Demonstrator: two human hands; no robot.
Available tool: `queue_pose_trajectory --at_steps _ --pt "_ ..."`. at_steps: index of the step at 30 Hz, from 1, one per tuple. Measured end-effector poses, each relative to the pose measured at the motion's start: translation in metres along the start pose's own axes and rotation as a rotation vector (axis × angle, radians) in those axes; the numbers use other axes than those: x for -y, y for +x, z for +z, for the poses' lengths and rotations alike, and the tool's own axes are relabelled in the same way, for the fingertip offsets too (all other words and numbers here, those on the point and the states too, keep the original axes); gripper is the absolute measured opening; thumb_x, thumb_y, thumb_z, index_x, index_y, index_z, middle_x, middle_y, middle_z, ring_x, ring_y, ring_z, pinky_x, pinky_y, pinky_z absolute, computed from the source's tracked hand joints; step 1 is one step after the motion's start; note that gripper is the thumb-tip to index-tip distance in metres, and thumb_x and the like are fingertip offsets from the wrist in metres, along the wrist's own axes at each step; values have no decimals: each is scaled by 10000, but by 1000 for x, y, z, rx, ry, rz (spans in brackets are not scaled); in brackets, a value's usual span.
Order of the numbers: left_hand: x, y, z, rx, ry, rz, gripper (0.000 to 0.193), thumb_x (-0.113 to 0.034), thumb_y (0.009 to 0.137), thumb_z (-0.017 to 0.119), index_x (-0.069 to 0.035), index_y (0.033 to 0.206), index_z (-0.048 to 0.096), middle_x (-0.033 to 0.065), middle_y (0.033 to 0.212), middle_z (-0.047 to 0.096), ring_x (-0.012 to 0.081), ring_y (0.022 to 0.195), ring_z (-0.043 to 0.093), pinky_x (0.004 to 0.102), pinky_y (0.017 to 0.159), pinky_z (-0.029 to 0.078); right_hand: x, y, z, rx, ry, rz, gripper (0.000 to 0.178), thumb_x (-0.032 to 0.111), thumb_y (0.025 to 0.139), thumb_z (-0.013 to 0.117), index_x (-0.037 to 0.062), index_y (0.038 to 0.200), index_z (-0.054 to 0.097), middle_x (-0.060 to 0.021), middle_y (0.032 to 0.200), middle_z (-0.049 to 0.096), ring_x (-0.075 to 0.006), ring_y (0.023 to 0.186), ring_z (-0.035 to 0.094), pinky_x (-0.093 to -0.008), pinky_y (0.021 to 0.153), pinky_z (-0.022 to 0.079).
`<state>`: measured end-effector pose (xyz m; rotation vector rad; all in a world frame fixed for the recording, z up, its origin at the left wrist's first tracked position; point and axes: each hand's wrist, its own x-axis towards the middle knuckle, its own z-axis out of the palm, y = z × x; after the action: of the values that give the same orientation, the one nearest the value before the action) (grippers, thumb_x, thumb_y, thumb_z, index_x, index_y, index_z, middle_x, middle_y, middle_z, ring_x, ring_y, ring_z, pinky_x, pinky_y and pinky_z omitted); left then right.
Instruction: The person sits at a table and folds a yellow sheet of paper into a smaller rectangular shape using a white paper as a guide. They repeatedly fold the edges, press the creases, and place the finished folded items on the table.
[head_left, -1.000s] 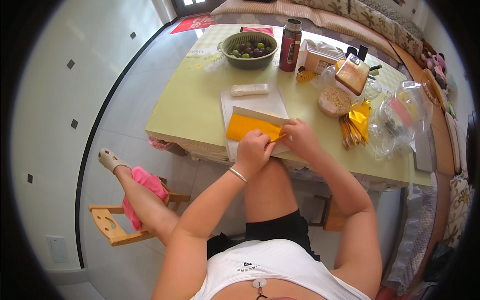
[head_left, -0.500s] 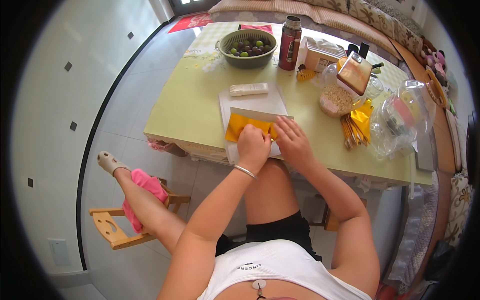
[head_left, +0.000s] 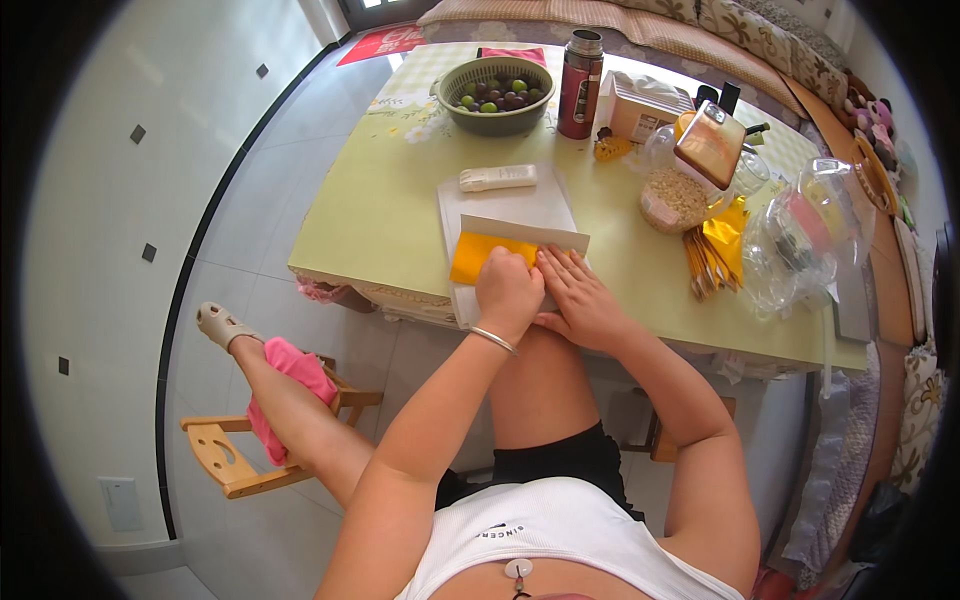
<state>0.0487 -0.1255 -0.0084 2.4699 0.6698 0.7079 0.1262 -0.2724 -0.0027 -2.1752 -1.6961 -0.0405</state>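
A gold foil paper sheet (head_left: 476,257) with a pale border lies near the table's front edge, on top of white sheets (head_left: 463,205). My left hand (head_left: 508,290) is closed in a fist over the sheet's near side, fingers curled at its edge; what sits inside the fist is hidden. Beside it, my right hand (head_left: 582,297) rests palm down on the sheet's right part, fingers stretched out and thumb apart. That hand covers much of the gold there. Just beyond the sheet a white, tube-shaped object (head_left: 497,178) lies on the white sheets.
At the back stand a green colander (head_left: 494,120) of grapes and a red thermos (head_left: 581,85). Rightward are a tissue box (head_left: 648,107), a jar of oats (head_left: 674,197), a phone (head_left: 711,146), folded gold papers (head_left: 722,245) and a clear plastic container (head_left: 806,235). A wooden stool (head_left: 222,460) stands left.
My right hand has come down and slightly left, from raised above the sheet's right end to flat on it. The crumpled gold there now looks flatter. My left fist stays nearly in place.
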Motion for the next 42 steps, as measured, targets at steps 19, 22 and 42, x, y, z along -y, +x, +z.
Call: queue_pose_trajectory --at_steps 19,22,42 --pt "73 12 -103 168 227 872 236 -84 733 664 -62 966 694 78 944 639 287 965 603 435 960 447 -13 2 -24 201 79 -175 695 515 867 709 310 1495 492 -273 1626 221 -399 1539 156 -584 1225 108" --pt "73 7 -102 225 301 901 297 -64 730 658 -50 1024 695 93 1009 653 290 980 614 445 990 447 -24 4 -29 213 126 -221 615 451 874 722 320 1450 552 -238 1628 253 -379 1536 184 -571 1231 99" --pt "75 -13 -92 31 86 865 133 -44 791 661 -17 921 676 110 964 672 295 890 637 433 807 510 -32 11 -35 214 225 -240 482 321 895 726 314 1369 640 -187 1617 318 -365 1521 239 -557 1236 111"
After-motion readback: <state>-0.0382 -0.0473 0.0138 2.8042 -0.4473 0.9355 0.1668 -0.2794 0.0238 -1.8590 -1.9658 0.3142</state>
